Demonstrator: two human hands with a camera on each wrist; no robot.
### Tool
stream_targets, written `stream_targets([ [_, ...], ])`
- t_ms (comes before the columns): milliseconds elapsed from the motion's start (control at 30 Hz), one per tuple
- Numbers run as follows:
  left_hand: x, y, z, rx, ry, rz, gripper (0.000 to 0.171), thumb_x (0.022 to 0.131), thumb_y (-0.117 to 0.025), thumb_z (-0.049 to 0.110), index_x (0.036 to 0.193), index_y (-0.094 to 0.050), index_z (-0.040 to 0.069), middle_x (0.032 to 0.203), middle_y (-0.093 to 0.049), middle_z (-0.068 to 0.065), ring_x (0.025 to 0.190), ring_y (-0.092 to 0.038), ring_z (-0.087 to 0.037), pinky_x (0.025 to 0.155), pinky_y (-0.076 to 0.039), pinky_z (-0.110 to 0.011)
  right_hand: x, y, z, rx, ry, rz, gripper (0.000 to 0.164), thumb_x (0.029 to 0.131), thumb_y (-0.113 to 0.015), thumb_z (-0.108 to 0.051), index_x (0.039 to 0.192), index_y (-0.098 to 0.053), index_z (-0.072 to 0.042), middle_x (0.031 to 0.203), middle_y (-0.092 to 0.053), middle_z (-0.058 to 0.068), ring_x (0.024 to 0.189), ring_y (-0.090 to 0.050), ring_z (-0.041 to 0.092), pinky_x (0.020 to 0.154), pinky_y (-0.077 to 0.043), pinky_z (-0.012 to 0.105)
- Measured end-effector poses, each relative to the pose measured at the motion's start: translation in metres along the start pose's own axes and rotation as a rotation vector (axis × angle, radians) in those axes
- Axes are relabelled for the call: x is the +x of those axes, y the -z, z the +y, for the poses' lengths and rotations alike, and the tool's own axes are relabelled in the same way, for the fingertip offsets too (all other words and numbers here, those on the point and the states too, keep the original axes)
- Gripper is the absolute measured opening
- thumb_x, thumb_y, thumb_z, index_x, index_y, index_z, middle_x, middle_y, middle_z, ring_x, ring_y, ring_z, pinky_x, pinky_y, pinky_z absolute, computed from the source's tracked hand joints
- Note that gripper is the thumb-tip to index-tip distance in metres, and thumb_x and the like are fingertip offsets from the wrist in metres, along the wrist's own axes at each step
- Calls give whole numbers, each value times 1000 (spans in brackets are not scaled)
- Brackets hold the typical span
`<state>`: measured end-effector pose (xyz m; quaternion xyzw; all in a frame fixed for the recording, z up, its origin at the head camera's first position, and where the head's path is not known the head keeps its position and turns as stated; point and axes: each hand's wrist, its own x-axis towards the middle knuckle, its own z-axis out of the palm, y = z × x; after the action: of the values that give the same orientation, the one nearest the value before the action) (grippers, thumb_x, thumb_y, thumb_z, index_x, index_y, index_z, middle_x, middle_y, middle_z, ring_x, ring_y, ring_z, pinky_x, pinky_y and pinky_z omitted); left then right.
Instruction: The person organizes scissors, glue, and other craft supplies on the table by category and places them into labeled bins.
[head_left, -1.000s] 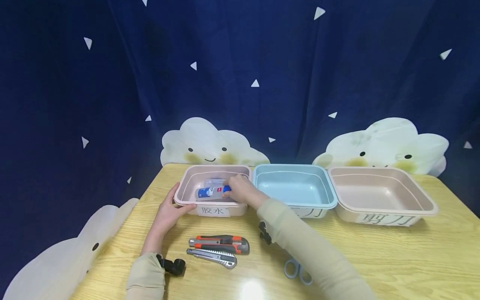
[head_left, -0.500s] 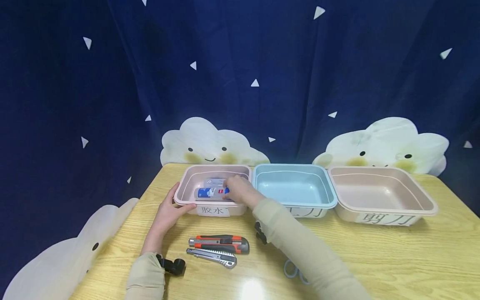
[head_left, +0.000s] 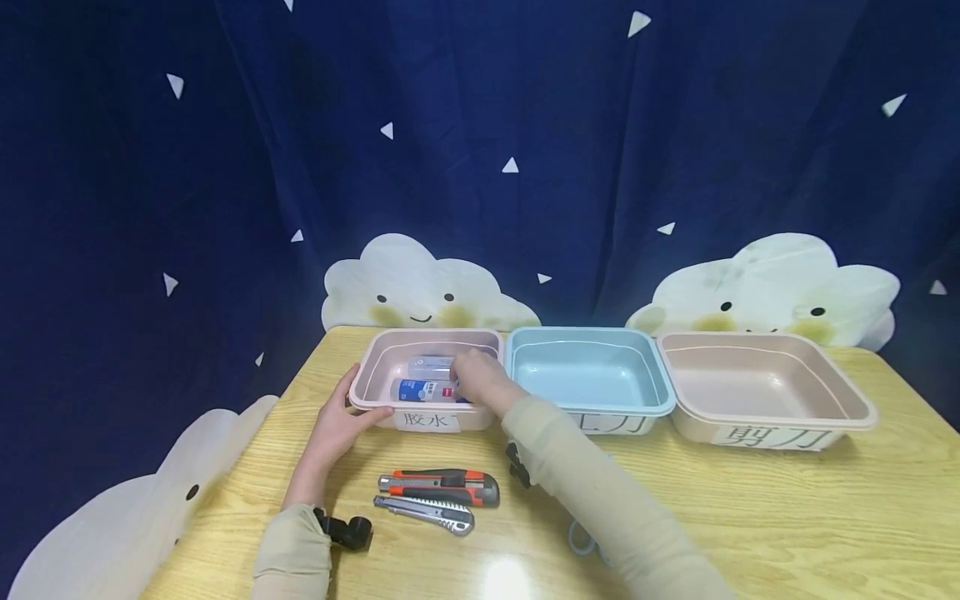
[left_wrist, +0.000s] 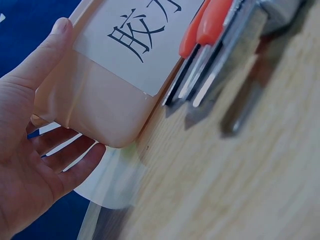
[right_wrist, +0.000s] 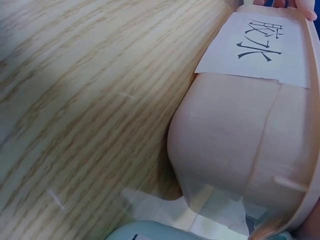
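The left hand (head_left: 339, 423) grips the left bin (head_left: 475, 419) at its near left corner, thumb in front. Inside, the right hand (head_left: 482, 379) covers one end of the front bottle (head_left: 422, 391); whether its fingers grip is hidden. The rear bottle (head_left: 431, 367) lies just behind. Orange cutter (head_left: 482, 490) and grey cutter (head_left: 425, 513) lie on the table (head_left: 780, 525).

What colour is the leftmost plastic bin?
Pale pink; the plastic bin shows best in the head view.

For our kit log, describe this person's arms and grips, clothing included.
The left sleeve and right sleeve are plain cream. A black left wrist camera and black right wrist camera are also worn. Left grip and right grip are ungloved.
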<state>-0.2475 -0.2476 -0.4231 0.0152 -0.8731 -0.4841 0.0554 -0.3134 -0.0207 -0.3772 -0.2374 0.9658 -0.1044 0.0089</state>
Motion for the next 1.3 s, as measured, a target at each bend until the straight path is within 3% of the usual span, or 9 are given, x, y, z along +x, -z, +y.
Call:
stream_targets([
  [200,1,-1,0,-6,10,-6,101,69,-77,41,147,-16,20,144,-33,-13,124,-37,-31,101,-29,-51,-2,2,1,33,14,18,23,80,-69,-17,102,-69,-10,103,-67,4,99,-60,19,90,-45,30],
  [400,2,0,1,-3,-2,8,99,70,-78,36,146,-17,18,141,-35,-15,121,-40,-32,100,-31,-49,-13,12,4,152,57,81,21,82,-68,-20,99,-69,-9,96,-69,4,94,-63,17,86,-47,30],
  [633,1,0,1,-25,-5,7,99,69,-78,35,146,-18,18,142,-34,-14,122,-39,-32,100,-31,-48,-33,22,10,267,92,134,18,83,-66,-18,97,-69,-8,93,-70,4,90,-64,15,83,-48,30],
  [1000,1,0,1,-18,7,-4,102,69,-78,38,147,-15,19,143,-34,-15,124,-38,-32,101,-30,-48,-74,29,5,359,235,247,14,81,-68,-16,93,-71,-10,84,-67,-3,72,-56,6,65,-46,21],
  [1133,1,0,0,-15,6,-4,102,69,-78,38,147,-15,19,143,-33,-15,123,-38,-32,101,-31,-49,-90,26,3,418,252,226,13,82,-67,-18,92,-71,-12,81,-65,-5,69,-55,4,62,-45,19],
  [1300,1,1,0,-19,-2,-3,101,69,-77,38,147,-15,18,144,-32,-15,124,-37,-33,101,-30,-49,-101,17,4,399,246,120,17,81,-68,-19,96,-70,-11,77,-63,-7,68,-54,3,62,-45,18],
])
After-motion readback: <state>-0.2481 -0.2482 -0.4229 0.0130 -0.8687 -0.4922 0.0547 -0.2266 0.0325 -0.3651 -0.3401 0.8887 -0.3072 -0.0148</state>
